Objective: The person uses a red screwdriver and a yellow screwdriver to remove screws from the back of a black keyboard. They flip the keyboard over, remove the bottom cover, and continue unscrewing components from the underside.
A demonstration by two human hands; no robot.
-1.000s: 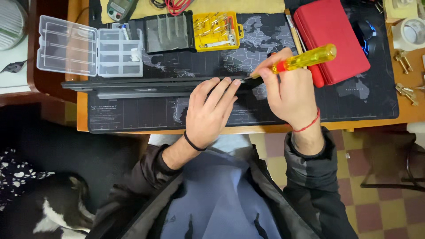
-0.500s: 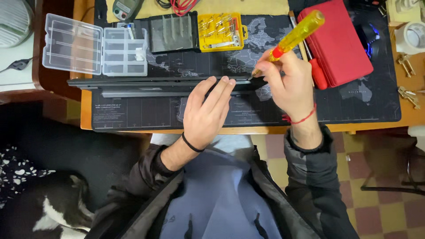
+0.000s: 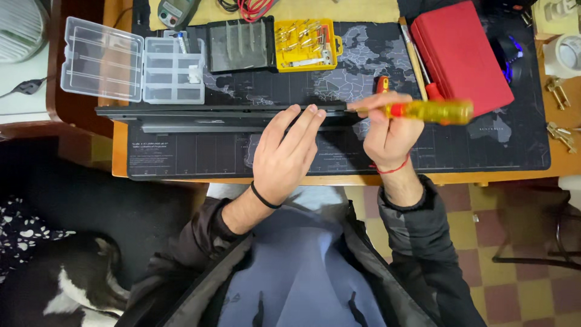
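Yellow and translucent, the screwdriver (image 3: pixel 423 111) is lying almost level in the right hand (image 3: pixel 387 130), whose fingers are curling tight round its handle near the red collar, so the tip is meeting the right end of the long dark device (image 3: pixel 224 112); the left hand (image 3: pixel 284 154) is pressing flat on that device with fingers spread and straight, seemingly pinning it to the black desk mat (image 3: pixel 181 157); a clear parts organiser (image 3: pixel 130 60) and a yellow bit case (image 3: pixel 305 43) are sitting just behind, within reach
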